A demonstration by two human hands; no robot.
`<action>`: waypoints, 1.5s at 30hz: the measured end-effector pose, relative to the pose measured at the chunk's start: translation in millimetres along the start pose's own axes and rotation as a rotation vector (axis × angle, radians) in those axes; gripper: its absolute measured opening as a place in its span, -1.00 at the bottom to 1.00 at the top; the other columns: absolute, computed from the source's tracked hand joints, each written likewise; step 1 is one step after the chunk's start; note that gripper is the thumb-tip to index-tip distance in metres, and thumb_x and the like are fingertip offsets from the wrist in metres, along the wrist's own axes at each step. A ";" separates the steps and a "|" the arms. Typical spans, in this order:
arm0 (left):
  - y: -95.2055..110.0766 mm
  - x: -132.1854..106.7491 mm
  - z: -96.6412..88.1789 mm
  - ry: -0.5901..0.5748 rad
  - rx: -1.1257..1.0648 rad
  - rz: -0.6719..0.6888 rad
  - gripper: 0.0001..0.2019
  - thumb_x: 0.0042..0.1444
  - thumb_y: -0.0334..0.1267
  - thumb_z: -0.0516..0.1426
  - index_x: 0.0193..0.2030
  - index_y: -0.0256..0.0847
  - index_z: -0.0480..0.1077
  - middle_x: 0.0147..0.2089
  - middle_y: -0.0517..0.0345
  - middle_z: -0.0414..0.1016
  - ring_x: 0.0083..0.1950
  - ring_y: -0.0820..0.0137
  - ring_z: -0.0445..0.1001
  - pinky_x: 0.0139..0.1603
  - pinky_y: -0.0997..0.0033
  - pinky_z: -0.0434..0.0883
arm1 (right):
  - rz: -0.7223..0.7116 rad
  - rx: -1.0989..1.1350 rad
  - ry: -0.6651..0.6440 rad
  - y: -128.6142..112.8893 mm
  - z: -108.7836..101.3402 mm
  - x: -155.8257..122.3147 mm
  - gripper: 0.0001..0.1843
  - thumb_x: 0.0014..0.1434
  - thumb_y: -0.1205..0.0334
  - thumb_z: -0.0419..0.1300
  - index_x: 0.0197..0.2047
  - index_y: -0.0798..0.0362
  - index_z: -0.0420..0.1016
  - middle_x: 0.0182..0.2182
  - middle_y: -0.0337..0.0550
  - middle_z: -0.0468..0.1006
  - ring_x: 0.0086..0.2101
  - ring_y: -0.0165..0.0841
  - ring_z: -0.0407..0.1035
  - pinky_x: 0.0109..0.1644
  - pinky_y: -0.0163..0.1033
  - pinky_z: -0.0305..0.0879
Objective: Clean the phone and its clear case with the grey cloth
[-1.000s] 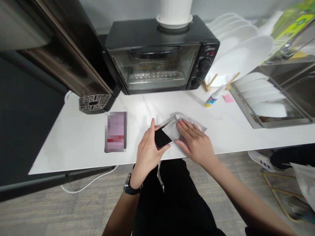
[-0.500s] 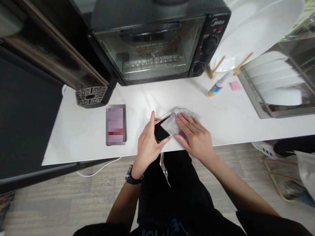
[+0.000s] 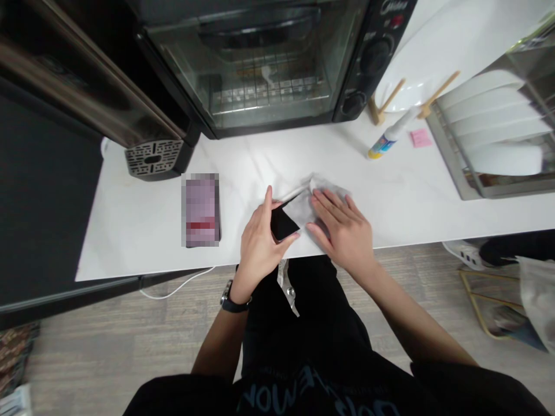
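Note:
My left hand [image 3: 262,240] grips a black-faced smartphone [image 3: 283,224] by its edges, thumb on the near side and fingers on the far side. A thin light grey cloth [image 3: 299,209] lies over the phone's right part and hides it. My right hand [image 3: 344,228] rests flat on the cloth, fingers stretched and thumb apart, pressing it down. Both hands are at the front edge of the white counter [image 3: 243,164]. To their left lies a flat, dark-edged rectangular thing [image 3: 201,210] with its top blurred out.
A black toaster oven [image 3: 277,124] stands behind the hands. At the left is a machine with a slotted drip tray [image 3: 154,159]. Toward the right are a white-capped bottle [image 3: 387,140], a pink sticky note [image 3: 420,137], a wooden plate stand [image 3: 377,112] and a metal dish rack [image 3: 470,188].
The view has shifted slightly, so the counter things appear a little higher. My hands keep nearly the same hold on the phone and cloth.

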State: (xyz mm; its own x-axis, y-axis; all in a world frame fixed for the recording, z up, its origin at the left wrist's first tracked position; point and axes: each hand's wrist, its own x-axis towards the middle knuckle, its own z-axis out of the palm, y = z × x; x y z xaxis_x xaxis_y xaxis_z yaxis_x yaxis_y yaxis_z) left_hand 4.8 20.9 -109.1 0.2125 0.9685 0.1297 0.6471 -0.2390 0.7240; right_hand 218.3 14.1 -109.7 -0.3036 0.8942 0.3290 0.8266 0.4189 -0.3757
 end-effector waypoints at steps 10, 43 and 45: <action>-3.5 -4.3 -6.5 -0.069 0.051 -0.017 0.04 0.15 -0.25 0.34 0.64 -0.04 -0.17 0.33 -0.04 0.43 0.33 0.13 0.45 0.35 0.14 0.43 | -0.251 0.151 -0.161 -37.2 13.0 -2.0 -0.24 0.45 -0.23 0.06 0.45 0.17 0.33 0.42 0.04 0.36 0.43 -0.10 0.21 0.57 0.15 0.08; -5.4 -3.9 4.9 -0.001 0.109 0.036 0.05 0.15 -0.19 0.38 0.63 -0.07 -0.15 0.31 -0.01 0.52 0.30 0.14 0.53 0.32 0.16 0.48 | -0.228 0.124 -0.111 -26.6 -2.7 -20.8 -0.38 0.52 -0.14 0.00 0.38 0.11 0.42 0.36 -0.10 0.45 0.37 -0.18 0.32 0.54 0.11 0.15; -4.2 -3.7 4.4 0.000 0.068 0.055 0.17 0.06 -0.13 0.48 0.63 -0.01 -0.16 0.30 0.05 0.54 0.33 0.17 0.51 0.37 0.17 0.44 | -0.146 0.087 -0.071 -6.1 -10.5 -22.1 -0.46 0.53 -0.05 0.01 0.40 0.05 0.40 0.35 -0.13 0.47 0.37 -0.18 0.33 0.54 0.15 0.14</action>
State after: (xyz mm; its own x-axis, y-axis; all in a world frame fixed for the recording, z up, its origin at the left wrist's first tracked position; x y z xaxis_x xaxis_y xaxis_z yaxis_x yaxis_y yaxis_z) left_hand 4.5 18.0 -115.6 0.2494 0.9538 0.1677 0.6826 -0.2960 0.6681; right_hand 225.0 -9.8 -105.6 -0.4526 0.8305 0.3248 0.7283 0.5544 -0.4027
